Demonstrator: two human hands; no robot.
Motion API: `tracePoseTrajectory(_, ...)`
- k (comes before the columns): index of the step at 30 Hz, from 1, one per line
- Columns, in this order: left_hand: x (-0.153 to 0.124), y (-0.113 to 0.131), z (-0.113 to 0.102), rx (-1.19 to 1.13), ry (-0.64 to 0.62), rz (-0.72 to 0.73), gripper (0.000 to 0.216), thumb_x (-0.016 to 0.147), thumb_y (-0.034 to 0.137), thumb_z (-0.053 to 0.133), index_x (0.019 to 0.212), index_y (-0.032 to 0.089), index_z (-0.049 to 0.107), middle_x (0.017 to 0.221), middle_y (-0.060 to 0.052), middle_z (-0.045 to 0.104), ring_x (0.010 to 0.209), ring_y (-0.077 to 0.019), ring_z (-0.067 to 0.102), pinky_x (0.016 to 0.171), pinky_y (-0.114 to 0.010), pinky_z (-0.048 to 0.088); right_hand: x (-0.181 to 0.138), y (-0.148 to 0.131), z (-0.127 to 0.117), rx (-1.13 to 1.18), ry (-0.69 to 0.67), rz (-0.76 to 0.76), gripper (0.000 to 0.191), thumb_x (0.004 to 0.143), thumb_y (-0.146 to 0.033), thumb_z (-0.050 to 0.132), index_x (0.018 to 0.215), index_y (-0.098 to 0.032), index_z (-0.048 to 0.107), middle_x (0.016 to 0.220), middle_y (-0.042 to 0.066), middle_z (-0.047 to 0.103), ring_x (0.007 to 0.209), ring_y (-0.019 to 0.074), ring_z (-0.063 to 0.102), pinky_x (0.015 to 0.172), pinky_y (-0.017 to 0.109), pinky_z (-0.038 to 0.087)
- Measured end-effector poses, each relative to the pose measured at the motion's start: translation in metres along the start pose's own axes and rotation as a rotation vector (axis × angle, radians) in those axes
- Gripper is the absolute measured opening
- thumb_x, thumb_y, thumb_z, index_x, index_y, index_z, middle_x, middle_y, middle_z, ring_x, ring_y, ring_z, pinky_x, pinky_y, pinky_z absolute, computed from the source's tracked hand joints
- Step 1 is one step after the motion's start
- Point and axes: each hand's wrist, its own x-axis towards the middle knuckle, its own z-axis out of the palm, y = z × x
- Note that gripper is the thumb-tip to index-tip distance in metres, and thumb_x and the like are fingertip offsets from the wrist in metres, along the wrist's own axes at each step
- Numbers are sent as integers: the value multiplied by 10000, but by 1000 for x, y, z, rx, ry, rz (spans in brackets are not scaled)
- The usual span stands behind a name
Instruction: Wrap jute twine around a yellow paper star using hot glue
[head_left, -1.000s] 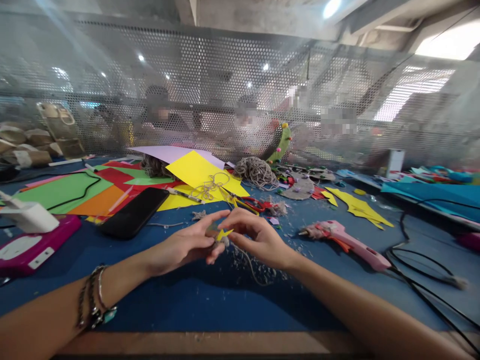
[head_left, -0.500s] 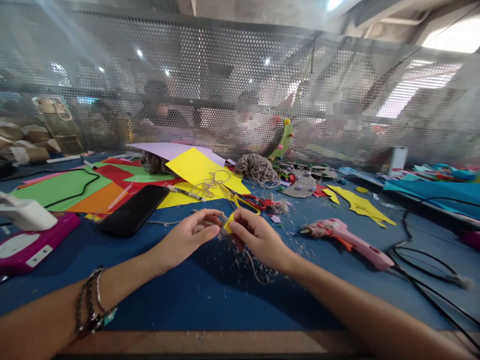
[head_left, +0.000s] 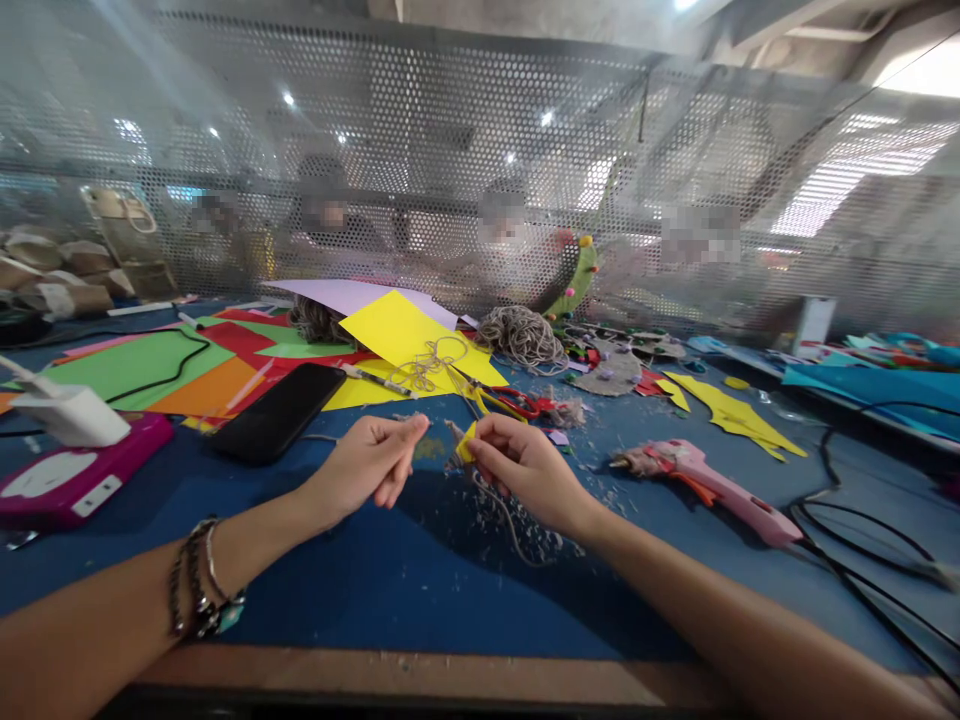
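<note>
My right hand [head_left: 529, 465] pinches a small yellow piece [head_left: 466, 444] with grey cord wound at its left end. A loose length of grey cord [head_left: 514, 525] hangs below it toward the blue tabletop. To the left, apart from that piece, my left hand [head_left: 371, 460] has its thumb and forefinger pressed together. A tiny pale bit may be at their tips; it is too small to name. Just beyond the right hand lie scissors [head_left: 517, 402] with red and yellow handles. Pale shreds are scattered under both hands.
A black phone [head_left: 277, 412] and a purple power strip [head_left: 90, 480] lie left. Coloured paper [head_left: 405, 335] and a tangle of grey cord [head_left: 523, 338] are behind. On the right lies a pink glue gun [head_left: 712, 485] with a black cable. A perforated screen [head_left: 450, 150] stands across the back.
My left hand has drawn away to the left from the yellow piece, its thumb and forefinger now closed together. My right hand still holds the piece. The view has shifted slightly.
</note>
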Motion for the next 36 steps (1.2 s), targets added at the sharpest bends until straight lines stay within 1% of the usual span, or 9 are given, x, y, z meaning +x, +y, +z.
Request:
tracePoseTrajectory(3,3,-2,-1,36,25,44,237,793,386,474,735,162,526,583,53,528,365,-36,453,430,-188,341,0,-2,3,-13,-25,-15,218,778,-385,474,713,-179,443,507,-63,409,407,36,368,362,168,276)
tracePoseTrajectory(5,4,-2,-1,65,10,61,215,747,330,554,885,167,536,747,26,559,429,-41,500,456,-190,362,-1,-3,4,-26,-37,-26,218,775,-378,481,701,-175,452,523,-58,412,422,37,375,370,170,276)
tracePoseTrajectory(15,5,-2,-2,117,71,69,182,751,318,554,736,136,565,659,14,568,424,-46,478,473,-190,397,-2,-3,3,-81,-60,-38,198,798,-331,461,687,-168,439,519,-59,411,427,29,356,384,164,271)
tracePoseTrajectory(23,6,0,-5,124,166,56,210,750,349,536,706,145,554,639,16,558,420,-52,458,469,-201,382,-2,-2,2,-108,-53,-33,203,808,-342,444,696,-174,423,517,-64,404,416,29,368,374,159,288)
tracePoseTrajectory(27,8,-2,-7,121,222,75,222,792,358,465,718,154,510,688,11,540,432,-43,423,523,-211,388,-1,-2,2,-137,-51,-41,197,817,-340,423,707,-177,410,516,-67,401,405,29,363,372,158,297)
tracePoseTrajectory(29,8,-3,-5,113,176,79,210,797,360,447,797,156,495,757,3,531,476,-47,454,572,-218,406,-1,-1,2,-166,-54,-48,201,823,-344,407,711,-178,405,521,-65,400,410,31,367,373,158,300)
tracePoseTrajectory(32,5,-4,1,91,-23,50,316,715,364,561,938,152,487,823,-20,540,624,-102,548,615,-239,439,-1,-2,4,-242,-77,-64,214,830,-356,385,719,-176,415,534,-58,417,427,34,382,387,157,314)
tracePoseTrajectory(34,3,-5,5,75,-142,28,336,684,353,603,928,147,499,824,-30,560,695,-137,574,635,-255,455,-2,-6,4,-324,-110,-75,224,827,-369,392,731,-174,446,547,-51,454,449,39,409,417,158,341)
tracePoseTrajectory(36,3,-5,7,67,-197,14,275,706,342,587,878,143,505,781,-30,582,694,-141,586,653,-267,459,-3,-13,2,-435,-135,-84,230,825,-377,395,756,-178,488,578,-40,502,488,50,451,466,166,373)
